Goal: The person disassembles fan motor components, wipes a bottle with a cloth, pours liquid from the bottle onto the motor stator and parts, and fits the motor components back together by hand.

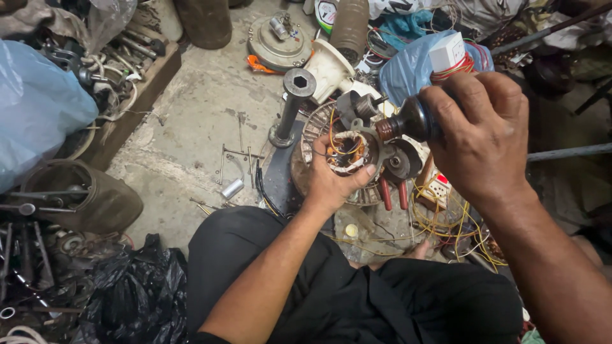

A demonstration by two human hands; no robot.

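Note:
My left hand (331,181) grips a round motor stator (349,151) with copper and white windings, held over my lap. My right hand (479,137) is closed around a dark rotor (408,120) whose copper-coloured end points left, just above the stator's right rim. A grey metal end cover (403,161) lies right under the rotor. Both forearms reach in from the bottom of the view over my black trousers.
A metal stand with a hexagonal socket top (294,105) rises left of the stator. Red-handled pliers (394,194), yellow wires (446,223), a round metal motor housing (279,43), a blue plastic bag (414,67), loose bolts (236,156) and tool piles crowd the concrete floor.

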